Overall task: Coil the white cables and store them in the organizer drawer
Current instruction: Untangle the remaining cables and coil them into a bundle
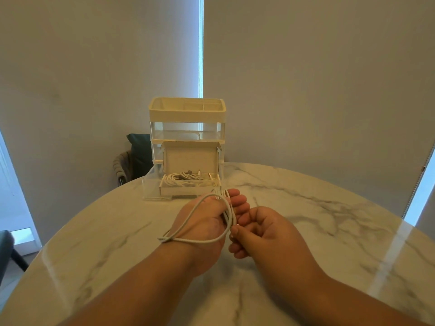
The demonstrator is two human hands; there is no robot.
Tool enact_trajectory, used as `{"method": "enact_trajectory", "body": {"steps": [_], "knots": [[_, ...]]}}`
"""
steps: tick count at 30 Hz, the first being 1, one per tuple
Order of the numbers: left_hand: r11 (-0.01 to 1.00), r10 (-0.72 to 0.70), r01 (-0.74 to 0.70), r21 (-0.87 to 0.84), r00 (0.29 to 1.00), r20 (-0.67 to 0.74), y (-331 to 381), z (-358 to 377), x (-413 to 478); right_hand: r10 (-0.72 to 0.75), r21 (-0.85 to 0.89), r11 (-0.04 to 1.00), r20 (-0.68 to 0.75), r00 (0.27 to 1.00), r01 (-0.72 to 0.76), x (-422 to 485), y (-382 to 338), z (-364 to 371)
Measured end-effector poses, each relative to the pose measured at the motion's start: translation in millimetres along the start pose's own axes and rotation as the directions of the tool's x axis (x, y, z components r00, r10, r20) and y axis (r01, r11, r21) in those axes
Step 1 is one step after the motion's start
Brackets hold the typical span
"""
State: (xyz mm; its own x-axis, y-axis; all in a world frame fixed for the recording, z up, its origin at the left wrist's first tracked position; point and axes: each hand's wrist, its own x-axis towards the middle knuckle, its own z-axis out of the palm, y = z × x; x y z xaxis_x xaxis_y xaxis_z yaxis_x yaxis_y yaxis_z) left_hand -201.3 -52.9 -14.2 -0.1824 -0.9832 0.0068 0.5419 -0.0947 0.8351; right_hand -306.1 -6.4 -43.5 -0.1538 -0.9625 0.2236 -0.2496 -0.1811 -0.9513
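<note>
Head view: one cable (227, 215) is nearly coiled round the spread left hand (204, 223), the right hand (266, 231) pinching it; other cables (188, 181) already lie in the drawer (150, 187).

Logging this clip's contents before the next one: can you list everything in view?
white cable: one, white, looped round the left hand
coiled cables: bundle, count unclear, white, in the cardboard box
cardboard box: one, white, lid open, in the bottom drawer
bottom drawer: one, clear, pulled open
organizer: one, cream top, clear drawers, far side of the table
table: one, white marble, grey veins
chair: one, dark, behind the table
cloth: one, grey, draped on the chair
left hand: fingers straight, carrying the loops
right hand: pinches the white cable
</note>
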Motion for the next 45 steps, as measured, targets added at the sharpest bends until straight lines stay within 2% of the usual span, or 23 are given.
{"method": "enact_trajectory", "body": {"steps": [3,6,12,18,20,22,24,25,26,28,31,33,36,38,41,45], "knots": [[0.999,0.030,-0.029,-0.031,0.999,0.020,0,-6,-1,-0.089,-0.205,0.975,0.007,0.996,0.089,3,3,-4],[0.998,0.018,-0.016,-0.053,0.999,0.039,4,-8,-2,-0.181,-0.385,0.905,0.032,0.983,0.180,8,9,-9],[0.999,0.009,-0.008,-0.046,1.000,0.003,7,-9,-5,-0.283,-0.549,0.785,0.092,0.955,0.286,19,16,-12],[0.998,0.019,-0.018,-0.056,0.999,0.026,4,-13,0,-0.256,-0.607,0.733,0.173,0.951,0.307,18,15,-11],[0.999,0.028,-0.029,0.020,0.999,0.041,1,-17,5,-0.216,-0.571,0.775,0.165,0.962,0.271,19,17,-13],[0.953,0.062,-0.098,0.287,0.990,0.130,0,-24,6,-0.158,-0.495,0.838,0.180,0.971,0.229,20,20,-18],[0.756,0.109,-0.255,0.603,0.957,0.268,-2,-31,4,-0.148,-0.391,0.899,0.158,0.976,0.199,20,20,-28],[0.668,0.114,-0.301,0.681,0.945,0.306,-2,-32,3,-0.172,-0.331,0.922,0.114,0.978,0.201,22,20,-34],[0.635,0.097,-0.309,0.708,0.941,0.324,-3,-32,2,-0.209,-0.287,0.933,0.065,0.976,0.219,23,18,-41],[0.651,0.019,-0.272,0.709,0.939,0.344,-5,-32,-1,-0.291,-0.307,0.906,0.050,0.955,0.292,26,12,-49],[0.731,-0.112,-0.197,0.654,0.910,0.399,-5,-29,-4,-0.361,-0.344,0.842,0.213,0.908,0.415,27,10,-49],[0.776,-0.162,-0.130,0.618,0.905,0.394,-4,-26,-5,-0.354,-0.310,0.849,0.269,0.896,0.428,28,15,-48],[0.844,-0.222,-0.042,0.535,0.880,0.420,2,-19,-9,-0.252,-0.077,0.958,0.229,0.940,0.276,31,17,-48],[0.874,-0.239,-0.014,0.486,0.857,0.456,5,-16,-15,-0.191,0.047,0.982,0.247,0.950,0.186,31,19,-48],[0.925,-0.240,0.027,0.378,0.813,0.531,7,-17,-18,-0.169,0.108,0.984,0.296,0.940,0.143,30,22,-46],[0.967,-0.247,0.170,0.189,0.805,0.540,10,-22,-14,-0.141,0.168,0.981,0.252,0.957,0.101,31,23,-35]]}}
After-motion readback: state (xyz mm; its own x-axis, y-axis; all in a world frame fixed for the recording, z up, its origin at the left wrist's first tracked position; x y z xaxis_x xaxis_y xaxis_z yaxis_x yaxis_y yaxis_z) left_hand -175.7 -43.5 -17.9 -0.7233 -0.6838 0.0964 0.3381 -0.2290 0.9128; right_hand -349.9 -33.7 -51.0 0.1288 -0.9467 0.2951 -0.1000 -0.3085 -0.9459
